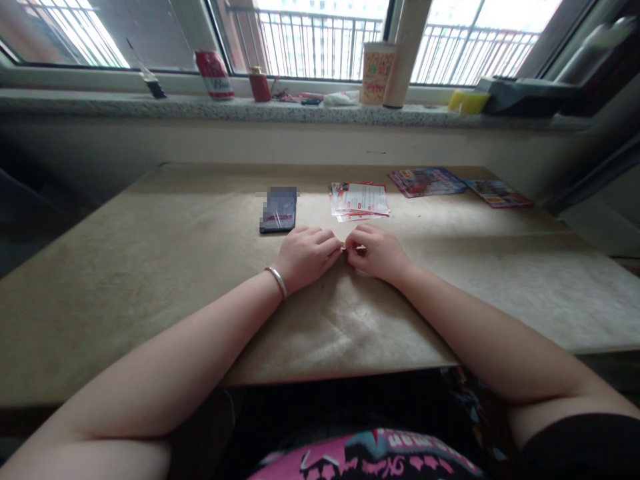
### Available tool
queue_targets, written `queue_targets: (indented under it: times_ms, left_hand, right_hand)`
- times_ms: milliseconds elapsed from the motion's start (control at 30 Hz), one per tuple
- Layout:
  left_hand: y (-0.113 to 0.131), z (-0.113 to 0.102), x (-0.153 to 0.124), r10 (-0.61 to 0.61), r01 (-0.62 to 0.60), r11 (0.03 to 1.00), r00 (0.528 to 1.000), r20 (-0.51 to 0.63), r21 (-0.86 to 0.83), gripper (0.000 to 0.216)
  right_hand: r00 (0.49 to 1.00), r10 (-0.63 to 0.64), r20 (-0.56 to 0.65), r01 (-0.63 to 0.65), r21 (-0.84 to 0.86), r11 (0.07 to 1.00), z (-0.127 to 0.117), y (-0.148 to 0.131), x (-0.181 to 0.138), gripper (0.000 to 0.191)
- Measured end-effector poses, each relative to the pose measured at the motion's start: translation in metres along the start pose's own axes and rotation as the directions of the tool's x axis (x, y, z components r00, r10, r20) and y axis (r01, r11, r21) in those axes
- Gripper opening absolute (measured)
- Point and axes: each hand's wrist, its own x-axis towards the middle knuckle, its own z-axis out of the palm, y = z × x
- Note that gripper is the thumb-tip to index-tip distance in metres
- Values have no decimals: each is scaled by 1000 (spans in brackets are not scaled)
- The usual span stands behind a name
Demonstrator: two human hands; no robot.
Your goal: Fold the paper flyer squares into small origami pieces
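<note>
My left hand (307, 257), with a silver bangle on the wrist, rests closed near the middle of the table, fingers pressed together. Close on its right, my right hand (379, 252) is curled with thumb and forefinger pinched. A small, thin dark thing (361, 251) shows at the right fingertips; its kind is too small to make out. The fingertips of both hands nearly meet there, and what the left fingers hold is hidden. A dark phone (281, 210) lies just beyond my left hand. Past my right hand sits a loose pile of white, red-edged cards (364, 200).
Colourful printed packets (427, 181) lie at the back right, with another packet (500, 193) beside them. A tan cover (150, 267) spreads over the table. On the stone windowsill (175, 105) stand a red can (215, 75), a red bottle (259, 85), a patterned cup (376, 75) and a yellow sponge-like block (469, 102).
</note>
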Motion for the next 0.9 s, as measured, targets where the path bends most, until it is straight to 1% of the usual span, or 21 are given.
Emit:
queue_targets:
  times_ms: [100,200,367,500,633,767,900]
  left_hand:
    - [-2,0,-1,-7,8,1000,999,-51,22,29]
    - [-5,0,-3,-30,30,1000,995,-98,2,26]
    - [-13,-2,-5,-117,110,991,989,-92,-82,22]
    - [-20,-3,-8,-168,158,983,980,-102,-98,21]
    - [-24,-4,-10,-150,142,987,981,-123,-75,22]
    - [-22,-5,-9,-121,115,992,985,-121,-55,22]
    - [-22,-5,-10,-136,129,990,982,-134,-61,22]
  right_hand:
    - [999,20,-38,-19,23,1000,2,6,-1,6]
    - [996,42,-81,-37,59,998,3,14,-2,5]
    - [992,78,-96,-64,149,987,0,25,-5,6]
    - [988,123,-91,-102,200,974,-2,31,-5,7]
    - [986,145,-83,-123,231,965,-4,35,-5,7]
    - [986,156,-63,-135,250,959,-7,37,-6,7]
    - [982,180,-57,-163,220,962,-11,40,-6,7]
